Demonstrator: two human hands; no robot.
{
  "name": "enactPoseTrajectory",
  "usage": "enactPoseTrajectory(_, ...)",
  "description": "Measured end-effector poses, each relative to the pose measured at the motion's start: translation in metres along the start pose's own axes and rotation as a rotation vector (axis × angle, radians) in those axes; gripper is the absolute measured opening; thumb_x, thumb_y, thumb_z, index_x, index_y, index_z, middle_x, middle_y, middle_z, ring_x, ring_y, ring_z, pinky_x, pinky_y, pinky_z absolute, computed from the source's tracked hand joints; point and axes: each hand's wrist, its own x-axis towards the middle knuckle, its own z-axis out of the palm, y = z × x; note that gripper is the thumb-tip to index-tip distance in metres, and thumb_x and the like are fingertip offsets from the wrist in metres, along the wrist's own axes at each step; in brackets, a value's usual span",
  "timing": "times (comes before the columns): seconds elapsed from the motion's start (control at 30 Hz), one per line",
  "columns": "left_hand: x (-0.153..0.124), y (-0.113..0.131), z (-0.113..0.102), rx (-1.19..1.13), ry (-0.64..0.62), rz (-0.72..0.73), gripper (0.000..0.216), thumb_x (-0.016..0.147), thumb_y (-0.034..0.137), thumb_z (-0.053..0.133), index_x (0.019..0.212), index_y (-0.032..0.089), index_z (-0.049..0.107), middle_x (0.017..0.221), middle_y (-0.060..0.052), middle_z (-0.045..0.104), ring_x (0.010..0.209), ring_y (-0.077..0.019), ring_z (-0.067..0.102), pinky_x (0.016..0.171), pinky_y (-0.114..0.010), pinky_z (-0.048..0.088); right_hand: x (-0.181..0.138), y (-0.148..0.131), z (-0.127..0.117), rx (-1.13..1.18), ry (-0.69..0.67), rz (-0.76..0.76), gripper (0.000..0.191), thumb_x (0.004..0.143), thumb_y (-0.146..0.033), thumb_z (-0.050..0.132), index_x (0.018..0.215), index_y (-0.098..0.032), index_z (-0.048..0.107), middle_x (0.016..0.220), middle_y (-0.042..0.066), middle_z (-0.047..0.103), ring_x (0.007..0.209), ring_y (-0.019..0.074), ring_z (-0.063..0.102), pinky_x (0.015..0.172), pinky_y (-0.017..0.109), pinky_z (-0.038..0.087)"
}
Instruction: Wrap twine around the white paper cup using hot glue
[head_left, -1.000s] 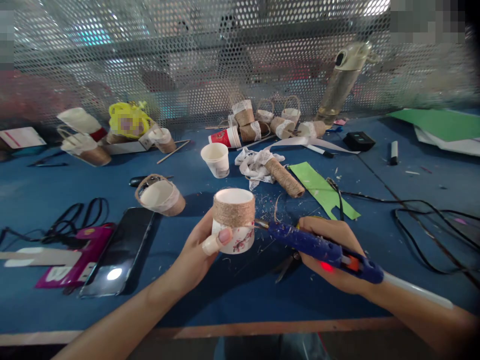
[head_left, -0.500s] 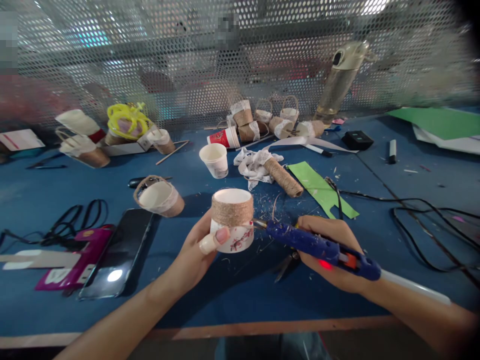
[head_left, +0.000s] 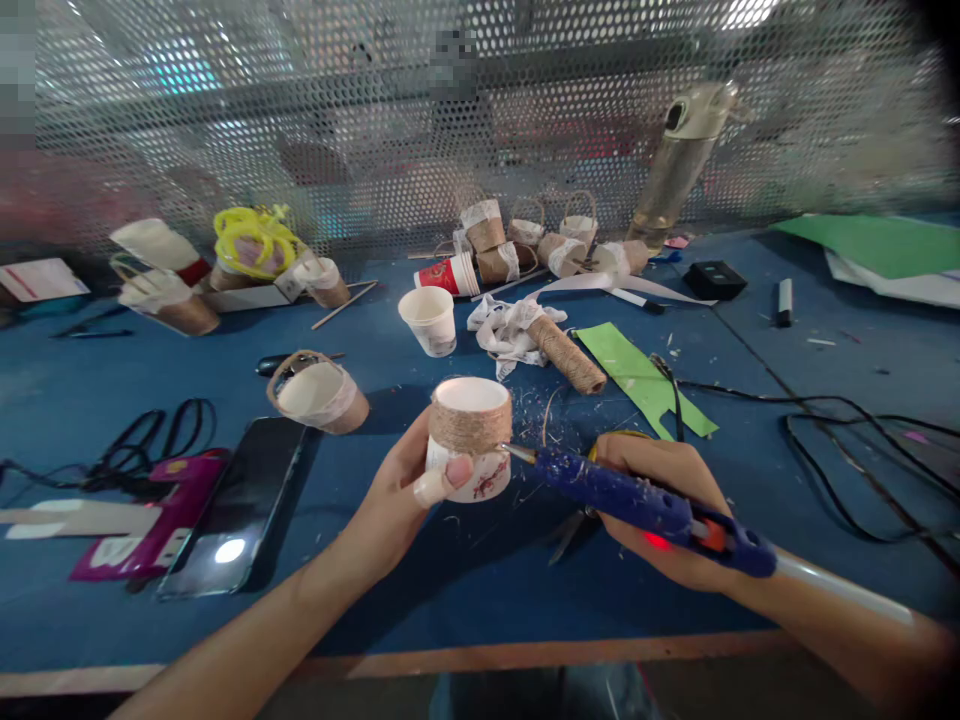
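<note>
My left hand grips a white paper cup with a printed red flower pattern. Brown twine is wound around the cup's upper part, just under the rim. A blue hot glue gun is in my right hand, a clear glue stick poking out of its back end. Its metal nozzle sits at the cup's right side, by the lower edge of the twine. Below the glue gun lie scissors, partly hidden by it and my right hand.
Left of the cup are a twine basket, a phone and a purple glue gun. Beyond it are a paper cup, a twine roll and green paper. A black cable crosses the right side.
The cup in my left hand has shifted slightly right and turned a little. The glue gun has moved slightly right and down, its nozzle staying by the twine.
</note>
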Motion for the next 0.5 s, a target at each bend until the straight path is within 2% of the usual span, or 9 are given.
enactPoseTrajectory(0.1, -0.0006, -0.0012, -0.0018, 0.014, -0.001, 0.012, 0.057, 0.081, 0.046, 0.083, 0.134, 0.028, 0.07, 0.13, -0.006, 0.076, 0.117, -0.0274, 0.07, 0.094, -0.031, 0.056, 0.0014, -0.0006, 0.0002, -0.021, -0.012, -0.015, 0.029, 0.083, -0.021, 0.063, 0.07, -0.024, 0.037, 0.062, -0.006, 0.044, 0.053, 0.0111, 0.039, 0.054, 0.028, 0.032)
enactPoseTrajectory(0.27, -0.0006, -0.0041, -0.0055, -0.001, -0.02, 0.027, 0.058, 0.084, 0.048, 0.08, 0.137, 0.028, 0.069, 0.133, -0.008, 0.075, 0.123, -0.0318, 0.067, 0.101, -0.039, 0.054, 0.0018, 0.0004, -0.0011, -0.043, -0.013, 0.018, 0.025, 0.083, -0.02, 0.063, 0.071, -0.024, 0.041, 0.065, -0.005, 0.05, 0.055, 0.0117, 0.044, 0.054, 0.028, 0.034)
enactPoseTrajectory(0.4, -0.0001, -0.0021, -0.0019, -0.034, 0.001, 0.039, 0.048, 0.084, 0.043, 0.081, 0.13, 0.029, 0.073, 0.124, -0.005, 0.078, 0.115, -0.0262, 0.071, 0.094, -0.031, 0.057, 0.0017, 0.0023, -0.0015, -0.014, 0.005, 0.061, 0.022, 0.082, -0.016, 0.063, 0.073, -0.025, 0.046, 0.066, -0.004, 0.052, 0.055, 0.0131, 0.048, 0.054, 0.029, 0.036)
enactPoseTrajectory(0.5, -0.0002, -0.0005, 0.0005, -0.069, 0.036, 0.056, 0.047, 0.084, 0.037, 0.081, 0.131, 0.033, 0.073, 0.126, -0.001, 0.078, 0.113, -0.022, 0.072, 0.094, -0.027, 0.057, 0.0016, 0.0027, -0.0015, -0.002, -0.003, 0.085, 0.021, 0.081, -0.012, 0.062, 0.073, -0.025, 0.047, 0.066, -0.004, 0.052, 0.054, 0.0137, 0.05, 0.054, 0.03, 0.036)
